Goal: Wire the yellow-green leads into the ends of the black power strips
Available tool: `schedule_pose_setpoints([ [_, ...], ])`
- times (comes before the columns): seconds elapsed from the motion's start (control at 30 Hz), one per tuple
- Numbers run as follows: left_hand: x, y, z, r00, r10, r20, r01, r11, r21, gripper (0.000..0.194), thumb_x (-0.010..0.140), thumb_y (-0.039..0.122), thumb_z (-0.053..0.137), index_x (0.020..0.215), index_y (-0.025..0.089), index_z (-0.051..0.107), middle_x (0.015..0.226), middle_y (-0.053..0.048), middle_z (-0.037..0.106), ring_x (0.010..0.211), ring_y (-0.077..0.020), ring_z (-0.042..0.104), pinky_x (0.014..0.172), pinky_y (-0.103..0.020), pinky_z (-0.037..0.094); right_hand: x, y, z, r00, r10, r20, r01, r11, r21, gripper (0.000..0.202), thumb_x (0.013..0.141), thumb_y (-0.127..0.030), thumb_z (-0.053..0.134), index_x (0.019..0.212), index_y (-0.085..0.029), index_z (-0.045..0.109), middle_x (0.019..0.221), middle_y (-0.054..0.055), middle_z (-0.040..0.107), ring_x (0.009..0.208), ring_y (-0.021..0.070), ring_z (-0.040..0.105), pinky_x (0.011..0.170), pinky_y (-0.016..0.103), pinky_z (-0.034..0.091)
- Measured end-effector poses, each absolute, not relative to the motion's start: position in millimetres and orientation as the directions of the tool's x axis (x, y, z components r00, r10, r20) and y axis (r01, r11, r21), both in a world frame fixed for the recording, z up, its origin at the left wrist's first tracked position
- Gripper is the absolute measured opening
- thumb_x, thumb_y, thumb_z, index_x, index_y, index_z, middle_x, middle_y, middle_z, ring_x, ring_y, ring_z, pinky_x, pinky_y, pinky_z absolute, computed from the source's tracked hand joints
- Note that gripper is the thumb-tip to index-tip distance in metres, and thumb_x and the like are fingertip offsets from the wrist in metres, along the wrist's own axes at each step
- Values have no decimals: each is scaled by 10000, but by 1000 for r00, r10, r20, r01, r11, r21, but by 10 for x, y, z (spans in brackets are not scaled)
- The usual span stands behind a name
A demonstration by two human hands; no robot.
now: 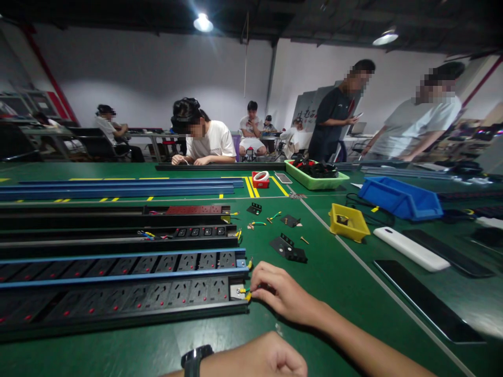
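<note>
My right hand (281, 293) is at the right end of the nearest black power strip (168, 290), its fingertips pinched on a short green-yellow wire (247, 296) that comes out by the metal end plate. My left hand (271, 356) is low in the view, nearer to me than the strip, with a dark watch on the wrist. Its fingers are curled in, and whatever they may hold is hidden. Behind the near strip lies a blue-edged power strip (149, 264), also with a wire at its end. Black brackets (288, 248) and a screw (304, 240) lie beyond my right hand.
Two more strips (118, 238) and blue rails (118, 187) lie further back. A yellow bin (349, 222), a blue bin (401, 199), a green basket (314, 178) and a red box (260, 179) stand beyond. Phone-like slabs (424, 298) lie at right. A co-worker (210, 139) sits opposite.
</note>
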State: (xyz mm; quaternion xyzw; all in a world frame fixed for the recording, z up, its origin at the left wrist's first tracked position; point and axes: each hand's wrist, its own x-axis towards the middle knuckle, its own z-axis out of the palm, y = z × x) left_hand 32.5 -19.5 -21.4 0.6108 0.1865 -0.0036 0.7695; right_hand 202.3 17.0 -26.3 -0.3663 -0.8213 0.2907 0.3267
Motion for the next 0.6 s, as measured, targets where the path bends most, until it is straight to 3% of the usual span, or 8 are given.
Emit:
schedule_pose_setpoints([
  [0.6,345,-180,-253,943,222,-250,201,222,954,763,646,903,669,582,176,445,534,87,313,526,-53,242,516,-278,151,2020,167,-284,-508,796,328,433,566,-702,42,996,-198,661,964,-214,638,976,25,632,891,174,603,779,275,440],
])
